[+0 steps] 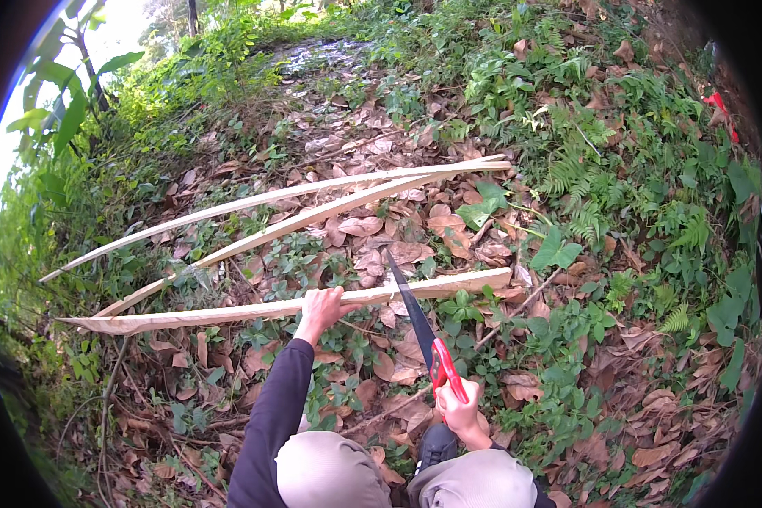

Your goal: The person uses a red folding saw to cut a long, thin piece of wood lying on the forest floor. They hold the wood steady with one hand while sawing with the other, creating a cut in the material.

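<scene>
A long pale wooden plank (203, 317) lies crosswise in front of my knees, its left end tapering to a point. My left hand (321, 310) grips it near the middle, fingers over the top edge. In my right hand (459, 406) is the red handle of a hand saw (420, 325). Its dark blade crosses the plank to the right of my left hand, with the tip pointing away from me past the far edge. Whether the teeth are sunk into the wood cannot be made out.
Beyond the plank lie two more long wooden strips (271, 196), meeting at their right ends. Brown dry leaves (372, 368), low green plants (559, 334) and thin sticks cover the ground. Something red (720, 117) sits at the far right. My shoe (436, 446) is below the saw.
</scene>
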The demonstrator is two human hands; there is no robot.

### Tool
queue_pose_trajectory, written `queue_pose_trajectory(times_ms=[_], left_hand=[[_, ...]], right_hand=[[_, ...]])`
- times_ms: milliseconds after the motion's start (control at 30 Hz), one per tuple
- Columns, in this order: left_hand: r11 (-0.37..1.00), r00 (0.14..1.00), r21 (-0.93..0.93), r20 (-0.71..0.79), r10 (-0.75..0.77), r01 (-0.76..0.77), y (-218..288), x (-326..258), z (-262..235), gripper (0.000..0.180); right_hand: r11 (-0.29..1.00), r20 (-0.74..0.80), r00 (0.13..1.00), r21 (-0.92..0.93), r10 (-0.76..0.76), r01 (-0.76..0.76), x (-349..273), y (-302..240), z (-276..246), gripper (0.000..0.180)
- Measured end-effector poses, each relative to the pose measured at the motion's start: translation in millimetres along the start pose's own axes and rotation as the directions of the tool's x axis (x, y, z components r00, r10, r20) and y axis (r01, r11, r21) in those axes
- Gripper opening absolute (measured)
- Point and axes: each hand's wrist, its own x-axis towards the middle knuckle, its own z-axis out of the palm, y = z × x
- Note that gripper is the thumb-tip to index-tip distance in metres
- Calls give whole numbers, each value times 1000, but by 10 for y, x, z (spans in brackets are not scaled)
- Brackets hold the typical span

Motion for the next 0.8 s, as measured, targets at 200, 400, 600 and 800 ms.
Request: queue_pose_trajectory(times_ms=[200, 400, 600, 800], left_hand=[[999, 996, 37, -92, 16, -13, 63, -177, 116, 54], [999, 999, 31, -43, 26, -24, 36, -125, 77, 57], [1000, 998, -12, 67, -10, 11, 11, 66, -35, 64], [999, 997, -21, 77, -28, 30, -20, 94, -19, 63]], right_hand=[[867, 47, 943, -381, -329, 321, 1089, 460, 211, 21], [884, -28, 947, -370, -320, 287, 1620, 477, 553, 24], [910, -3, 964, -331, -267, 251, 894, 612, 192, 25], [979, -39, 990, -158, -136, 129, 560, 340, 127, 21]])
